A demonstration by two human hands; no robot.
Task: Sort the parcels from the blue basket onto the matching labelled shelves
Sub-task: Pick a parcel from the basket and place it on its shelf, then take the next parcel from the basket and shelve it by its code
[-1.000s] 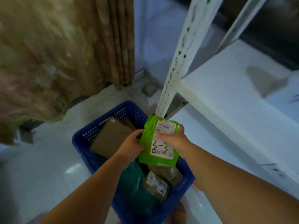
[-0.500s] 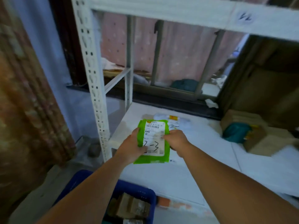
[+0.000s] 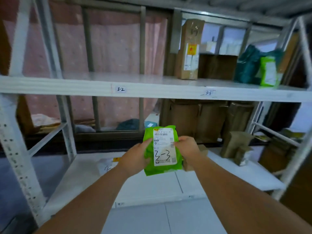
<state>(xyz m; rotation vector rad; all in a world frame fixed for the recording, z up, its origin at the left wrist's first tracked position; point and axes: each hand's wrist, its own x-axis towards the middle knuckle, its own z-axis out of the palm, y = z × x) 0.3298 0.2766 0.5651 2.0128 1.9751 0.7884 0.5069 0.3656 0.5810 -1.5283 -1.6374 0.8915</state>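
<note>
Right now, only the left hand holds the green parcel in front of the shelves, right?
No. The head view shows both hands holding the green parcel: the left hand grips its left edge, the right hand its right edge, in front of the shelves.

The light is dim and cool, with a blue-green cast. Daylight enters through the window (image 3: 233,43) at upper right, the brightest patch. Shade lies soft under the shelf (image 3: 67,86). Wide-angle bowing bends the uprights (image 3: 16,149) at the edges, where blur grows; the label (image 3: 164,149) on the parcel (image 3: 160,171) is legible.
</note>
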